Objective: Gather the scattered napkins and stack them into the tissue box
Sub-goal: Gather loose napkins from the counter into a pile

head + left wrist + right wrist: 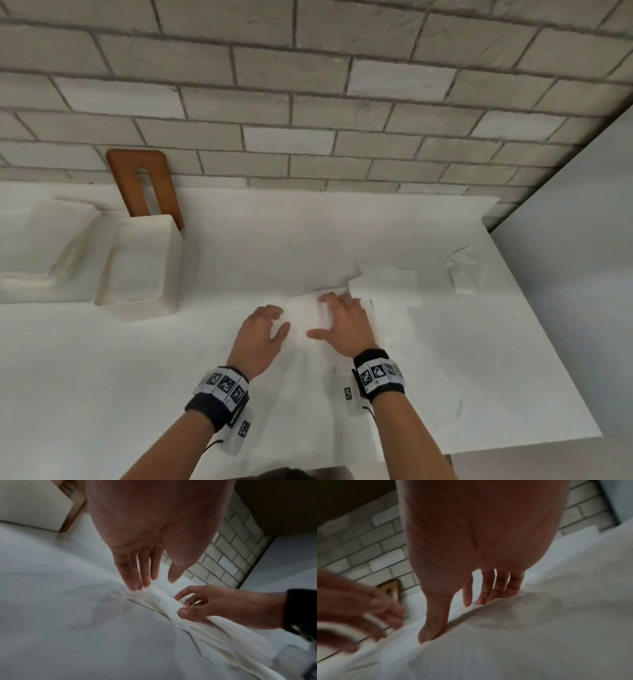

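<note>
While the tissue box (140, 267) stands open at the far left of the desk (85, 377), with a wooden lid (144, 185) leaning on the brick wall behind it, the gathering step is in hand near the middle. Just right of the box side, the left hand (261, 334) hovers with fingers loosely spread, its fingertips (135, 586) touching the edge of a rumpled napkin (305, 318) and gripping nothing. Next, the right hand (344, 322) presses flat on that same napkin, thumb out. Further right lie a flat napkin (390, 281) and a crumpled one (466, 274), apart. My guess: the next move calls for pinching the rumpled sheet together, squaring it, then carrying it leftward to the box.
</note>
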Action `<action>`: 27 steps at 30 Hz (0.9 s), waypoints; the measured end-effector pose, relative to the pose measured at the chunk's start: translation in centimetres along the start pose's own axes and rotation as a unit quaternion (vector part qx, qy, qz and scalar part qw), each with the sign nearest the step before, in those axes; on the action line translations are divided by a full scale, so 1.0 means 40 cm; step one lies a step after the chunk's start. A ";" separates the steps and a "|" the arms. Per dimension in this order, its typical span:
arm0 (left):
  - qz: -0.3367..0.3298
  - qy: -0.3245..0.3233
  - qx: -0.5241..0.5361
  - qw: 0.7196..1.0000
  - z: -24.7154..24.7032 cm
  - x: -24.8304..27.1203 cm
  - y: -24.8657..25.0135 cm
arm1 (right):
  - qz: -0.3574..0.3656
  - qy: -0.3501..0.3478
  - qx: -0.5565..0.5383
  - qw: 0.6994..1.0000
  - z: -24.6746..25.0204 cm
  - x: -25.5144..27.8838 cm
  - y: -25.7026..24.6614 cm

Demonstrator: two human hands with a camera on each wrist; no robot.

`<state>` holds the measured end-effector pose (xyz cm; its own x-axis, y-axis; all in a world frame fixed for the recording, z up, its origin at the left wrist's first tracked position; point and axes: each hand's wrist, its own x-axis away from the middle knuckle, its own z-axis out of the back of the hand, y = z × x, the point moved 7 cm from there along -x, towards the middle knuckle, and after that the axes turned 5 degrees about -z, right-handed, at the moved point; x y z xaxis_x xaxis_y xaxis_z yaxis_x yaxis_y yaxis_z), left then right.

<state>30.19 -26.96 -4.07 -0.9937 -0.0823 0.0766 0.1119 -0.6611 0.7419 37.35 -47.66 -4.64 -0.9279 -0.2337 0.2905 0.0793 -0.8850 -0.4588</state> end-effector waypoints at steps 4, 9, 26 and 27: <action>0.040 -0.032 -0.095 0.994 -0.055 -0.120 0.032 | 0.015 -0.028 -0.004 0.999 -0.023 0.001 -0.013; 0.139 -0.148 -0.074 0.976 -0.108 -0.225 0.037 | 0.020 -0.021 -0.144 0.989 -0.033 0.033 -0.003; 0.041 0.062 0.316 0.946 0.074 -0.057 0.077 | -0.104 -0.019 -0.232 0.967 0.047 0.053 0.132; 0.064 0.043 0.297 0.952 0.046 -0.029 0.043 | -0.097 -0.009 -0.225 0.969 0.051 0.050 0.122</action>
<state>31.52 -26.63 -1.64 -0.9646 -0.2123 0.1563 0.1815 -0.1047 0.9778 36.62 -53.29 -4.58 -0.9029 -0.0910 0.4202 -0.2665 -0.6484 -0.7131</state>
